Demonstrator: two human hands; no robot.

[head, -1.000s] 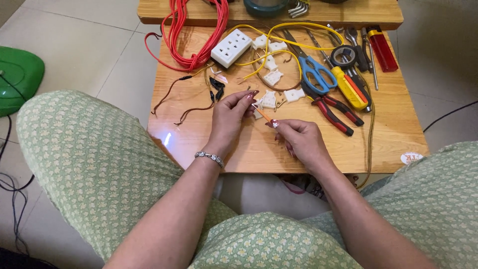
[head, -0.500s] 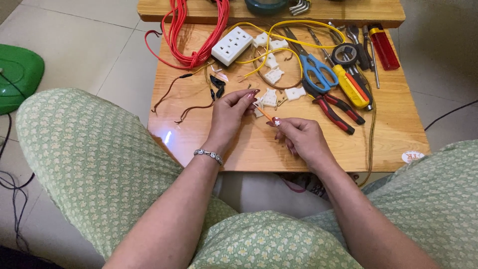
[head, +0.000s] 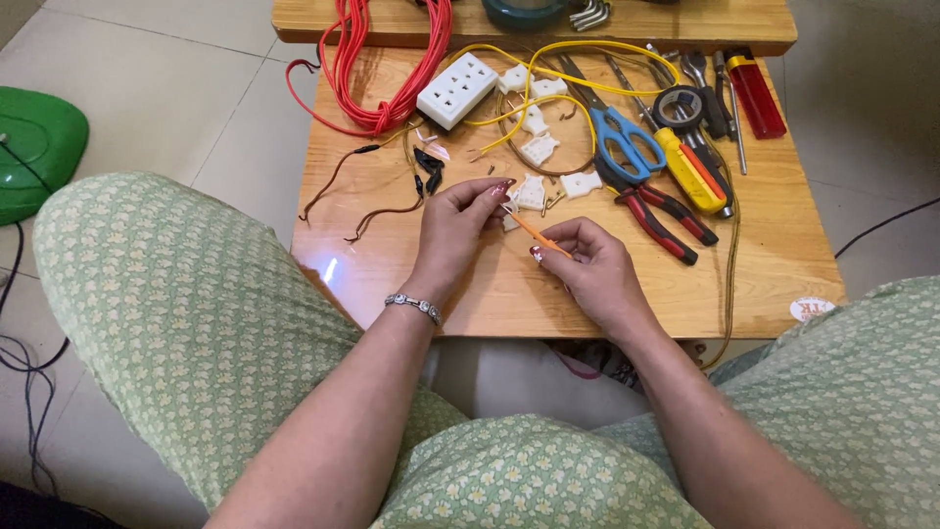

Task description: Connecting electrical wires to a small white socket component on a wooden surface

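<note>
Over the front middle of a low wooden table [head: 764, 255], my left hand [head: 458, 227] pinches a small white plastic connector [head: 529, 192] at its fingertips. My right hand [head: 587, 266] grips a thin orange-handled tool [head: 537, 233] whose tip points up-left toward that connector. The two hands are close together, almost touching. Several more white connectors [head: 580, 183] lie just beyond the hands.
Farther back lie a white socket block [head: 456, 90], a bundle of red wire [head: 387, 69], yellow wire [head: 548, 93], blue scissors [head: 625, 137], red-handled pliers [head: 661, 208], a yellow screwdriver [head: 690, 168], black tape [head: 682, 105]. Short dark wires [head: 377, 211] sit left. A green object [head: 34, 147] is on the floor.
The orange tool's tip has come closer to the connector in my left hand. Both hands stay in about the same place.
</note>
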